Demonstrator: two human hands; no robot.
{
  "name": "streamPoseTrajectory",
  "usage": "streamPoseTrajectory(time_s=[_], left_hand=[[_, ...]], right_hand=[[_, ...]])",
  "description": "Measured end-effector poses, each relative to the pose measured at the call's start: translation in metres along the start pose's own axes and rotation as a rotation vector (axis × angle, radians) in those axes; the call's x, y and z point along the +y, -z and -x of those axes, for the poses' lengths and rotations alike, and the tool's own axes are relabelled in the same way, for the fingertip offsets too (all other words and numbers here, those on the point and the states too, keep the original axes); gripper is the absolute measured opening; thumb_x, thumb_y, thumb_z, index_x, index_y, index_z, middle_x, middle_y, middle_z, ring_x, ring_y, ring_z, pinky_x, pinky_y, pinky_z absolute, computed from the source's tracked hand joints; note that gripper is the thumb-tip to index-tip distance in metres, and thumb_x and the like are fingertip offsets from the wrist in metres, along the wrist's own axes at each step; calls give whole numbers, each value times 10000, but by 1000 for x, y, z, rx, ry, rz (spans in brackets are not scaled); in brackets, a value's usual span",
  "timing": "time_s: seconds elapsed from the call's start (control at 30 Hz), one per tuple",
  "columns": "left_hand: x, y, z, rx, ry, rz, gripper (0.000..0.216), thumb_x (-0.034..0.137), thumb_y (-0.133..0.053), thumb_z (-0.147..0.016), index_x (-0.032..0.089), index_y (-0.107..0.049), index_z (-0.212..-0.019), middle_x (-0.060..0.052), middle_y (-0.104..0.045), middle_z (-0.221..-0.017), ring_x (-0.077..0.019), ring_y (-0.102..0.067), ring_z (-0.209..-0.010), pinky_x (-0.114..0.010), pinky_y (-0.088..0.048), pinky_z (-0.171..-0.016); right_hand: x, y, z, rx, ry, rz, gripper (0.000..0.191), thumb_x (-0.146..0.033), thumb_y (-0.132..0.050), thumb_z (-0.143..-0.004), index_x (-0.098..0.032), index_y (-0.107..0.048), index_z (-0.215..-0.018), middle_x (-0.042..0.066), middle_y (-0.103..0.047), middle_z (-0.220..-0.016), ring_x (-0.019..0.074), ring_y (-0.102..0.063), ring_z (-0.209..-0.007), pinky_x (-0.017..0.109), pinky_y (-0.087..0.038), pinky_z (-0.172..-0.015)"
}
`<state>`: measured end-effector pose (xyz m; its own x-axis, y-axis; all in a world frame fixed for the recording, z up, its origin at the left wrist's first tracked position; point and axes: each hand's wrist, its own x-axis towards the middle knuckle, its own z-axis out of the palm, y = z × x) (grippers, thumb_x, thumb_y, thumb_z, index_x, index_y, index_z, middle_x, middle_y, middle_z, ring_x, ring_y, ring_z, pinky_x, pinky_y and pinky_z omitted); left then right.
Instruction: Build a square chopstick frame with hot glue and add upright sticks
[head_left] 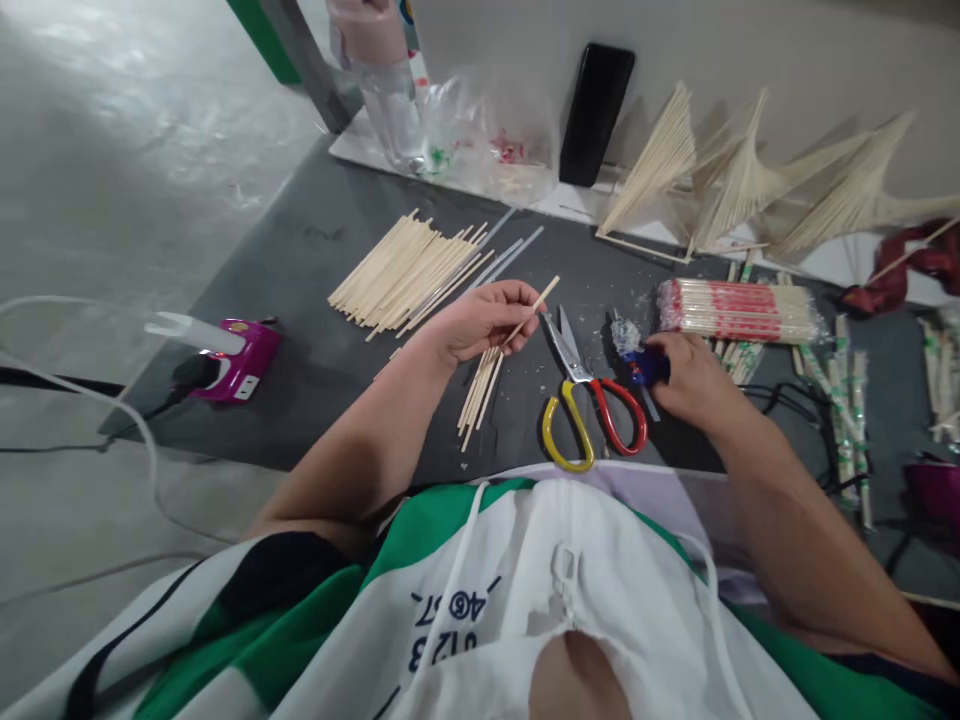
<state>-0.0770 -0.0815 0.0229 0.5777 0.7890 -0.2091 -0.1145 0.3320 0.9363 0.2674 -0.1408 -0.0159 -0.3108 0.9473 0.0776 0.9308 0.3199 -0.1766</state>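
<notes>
My left hand is closed, pinching a thin wooden stick that slants up to the right. Under it lie several loose sticks. My right hand wraps around a blue hot glue gun, whose nozzle is crusted with whitish glue; my fingers hide part of its body. Between both hands rest open scissors with one yellow and one red handle. A pile of wooden sticks sits beyond my left forearm, with clear glue sticks beside it.
Along the back stand twisted stick structures, a black phone, a plastic bag and a water bottle. Wrapped chopsticks lie right. A magenta power strip with cables sits left, near the table edge.
</notes>
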Motion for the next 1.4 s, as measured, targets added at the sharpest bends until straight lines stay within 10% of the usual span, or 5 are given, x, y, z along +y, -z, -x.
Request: streamPoseTrajectory(time_s=[0.27, 0.43, 0.73, 1.4], left_hand=[[-7, -12, -2, 6, -32, 44, 113, 189, -686, -856, 144, -615, -931, 16, -612, -675, -36, -489, -462, -146, -305, -419], [-4, -18, -1, 84, -50, -35, 68, 148, -665, -868, 143, -607, -904, 24, -608, -655, -29, -468, -452, -139, -298, -415], [-4, -33, 3, 160, -74, -122, 285, 134, -632, -892, 129, -729, -1160, 37, -578, -650, -27, -422, -473, -148, -305, -450], [-7, -34, 4, 156, -118, -162, 399, 124, -648, -859, 170, -776, -1233, 26, -585, -649, -33, -424, -489, -164, -313, -463]], right_hand=[[-26, 32, -9, 374, -223, -669, 342, -287, -663, -784, -244, -648, -1122, 69, -744, -1041, 273, -719, -954, 448, -569, -886], [-62, 12, -11, 271, -193, -1116, 223, -350, -713, -822, -246, -738, -1018, 60, -783, -1033, 276, -744, -996, 431, -597, -845], [-82, 20, 8, 286, -132, -721, 165, -407, -728, -897, -243, -714, -894, -3, -682, -710, 188, -662, -650, 333, -540, -673], [-79, 17, 1, 404, -14, -460, 304, -402, -702, -894, -221, -582, -681, 10, -597, -718, 167, -582, -672, 295, -462, -634]])
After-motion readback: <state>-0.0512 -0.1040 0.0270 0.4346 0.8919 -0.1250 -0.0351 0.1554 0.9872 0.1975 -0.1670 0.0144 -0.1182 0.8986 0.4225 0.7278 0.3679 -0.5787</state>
